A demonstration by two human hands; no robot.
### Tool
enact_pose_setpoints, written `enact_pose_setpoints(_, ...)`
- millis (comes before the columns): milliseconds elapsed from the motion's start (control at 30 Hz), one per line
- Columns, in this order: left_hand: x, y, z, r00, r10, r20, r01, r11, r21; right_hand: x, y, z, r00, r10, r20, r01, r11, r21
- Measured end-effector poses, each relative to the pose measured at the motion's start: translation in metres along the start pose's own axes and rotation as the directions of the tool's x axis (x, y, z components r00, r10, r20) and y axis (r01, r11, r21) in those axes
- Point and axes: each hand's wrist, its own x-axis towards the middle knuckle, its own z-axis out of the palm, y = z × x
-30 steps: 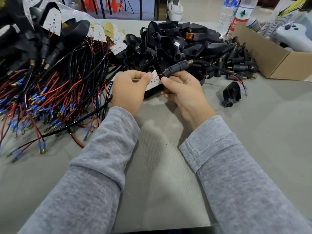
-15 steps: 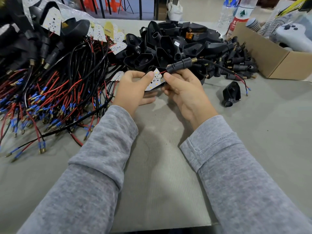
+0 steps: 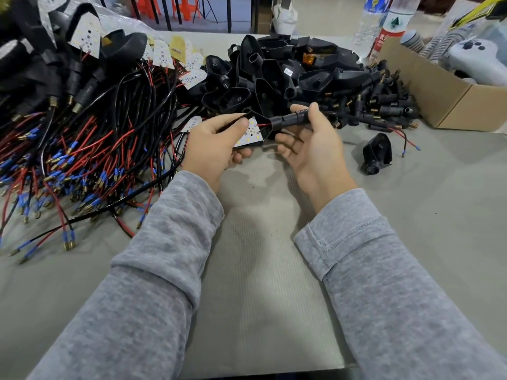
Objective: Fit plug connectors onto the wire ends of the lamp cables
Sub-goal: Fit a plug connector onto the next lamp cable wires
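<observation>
I see the black plug connector (image 3: 290,120) held up over the middle of the desk (image 3: 439,215), lying crosswise between the thumb and forefinger of my right hand (image 3: 315,149), whose other fingers are spread loose with the palm turned up. A short red wire (image 3: 262,124) runs from the connector's left end to the small white LED board (image 3: 251,134), which my left hand (image 3: 214,145) pinches with the thumb on top and the fingers curled underneath; the board sits in a black housing whose edge shows behind it. From the connector's right end a thin black and red cable (image 3: 395,131) trails off to the right and ends in blue-sleeved terminals (image 3: 410,149) lying on the desk. Just near of that cable, a single black lamp housing (image 3: 375,156) rests on the desk by itself. Beyond my hands, on the far side, is a heap of black housings and connectors (image 3: 301,75). To the left spreads a big tangle of red and black cables (image 3: 96,149) with blue-tipped ends, some with white boards attached. At the far right stands an open cardboard box (image 3: 450,102), with two plastic bottles (image 3: 389,20) just left of it. Both of my arms wear grey sleeves (image 3: 384,270).
</observation>
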Motion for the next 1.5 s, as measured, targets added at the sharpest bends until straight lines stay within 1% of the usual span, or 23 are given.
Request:
enact_pose_setpoints(67, 0.0002, 0.0001, -0.0007, 1.0, -0.008, -0.018, 0.007, 0.999, -0.039, -0.0001, 0.0007, -0.0006, 1.0, -0.029, -0.007, 0.029, 1.0, -0.009)
enact_pose_setpoints(167, 0.0026, 0.0009, -0.0026, 0.996, -0.059, -0.063, 0.05, 0.989, -0.137, -0.0011, 0.0, -0.0012, 0.998, -0.044, 0.04, 0.044, 0.999, -0.005)
enact_pose_setpoints(200, 0.0038, 0.0004, -0.0034, 0.995, -0.065, -0.069, 0.055, 0.988, -0.143, -0.0015, -0.0005, -0.0013, 0.998, -0.044, 0.055, 0.044, 0.999, 0.004)
enact_pose_setpoints(267, 0.0057, -0.002, -0.004, 0.996, -0.052, -0.066, 0.045, 0.994, -0.103, -0.0019, -0.0016, -0.0014, 0.998, -0.033, 0.058, 0.032, 0.999, 0.014)
enact_pose_setpoints(367, 0.0072, -0.0049, -0.0042, 0.998, -0.031, -0.062, 0.028, 0.998, -0.057, -0.0021, -0.0022, -0.0005, 0.999, -0.021, 0.031, 0.021, 1.0, 0.004)
enact_pose_setpoints(533, 0.009, -0.0054, -0.0068, 0.994, -0.047, -0.098, 0.036, 0.994, -0.107, -0.0013, -0.001, -0.0013, 0.999, -0.046, 0.009, 0.046, 0.998, 0.047)
enact_pose_setpoints(633, 0.0089, -0.0051, -0.0083, 0.994, -0.053, -0.097, 0.042, 0.992, -0.119, -0.0002, 0.0001, -0.0011, 0.997, -0.07, -0.042, 0.071, 0.997, 0.028)
enact_pose_setpoints(733, 0.0083, -0.0038, -0.0093, 0.995, -0.053, -0.09, 0.037, 0.985, -0.17, 0.0005, 0.0009, -0.0003, 0.991, -0.087, -0.098, 0.09, 0.996, 0.021)
enact_pose_setpoints(800, 0.0079, -0.0025, -0.0099, 0.994, -0.072, -0.086, 0.049, 0.968, -0.244, 0.0004, 0.0008, -0.0011, 0.99, -0.099, -0.101, 0.102, 0.994, 0.034)
enact_pose_setpoints(900, 0.0087, -0.0016, -0.0099, 0.989, -0.12, -0.087, 0.078, 0.919, -0.386, -0.001, -0.0001, -0.0015, 0.992, -0.098, -0.077, 0.103, 0.992, 0.068)
enact_pose_setpoints(1067, 0.0081, 0.0002, -0.0073, 0.972, -0.216, -0.091, 0.138, 0.842, -0.522, -0.005, -0.0031, 0.0012, 0.999, -0.044, -0.012, 0.045, 0.972, 0.231)
enact_pose_setpoints(1133, 0.0081, 0.0004, -0.0075, 0.968, -0.244, -0.056, 0.178, 0.83, -0.528, -0.006, -0.0032, 0.0021, 0.999, -0.034, 0.009, 0.03, 0.967, 0.254)
enact_pose_setpoints(1233, 0.0072, 0.0007, -0.0074, 0.965, -0.261, 0.032, 0.239, 0.823, -0.515, -0.0066, -0.002, 0.0027, 0.999, -0.029, 0.04, 0.018, 0.967, 0.255)
enact_pose_setpoints(1300, 0.0065, 0.0011, -0.008, 0.965, -0.256, 0.058, 0.248, 0.817, -0.52, -0.0065, -0.0007, 0.0028, 0.998, -0.026, 0.06, 0.011, 0.968, 0.249)
enact_pose_setpoints(1500, 0.0052, 0.0025, -0.0096, 0.969, -0.244, -0.022, 0.191, 0.808, -0.558, -0.0066, 0.0014, 0.0035, 0.992, -0.005, 0.124, -0.021, 0.978, 0.21)
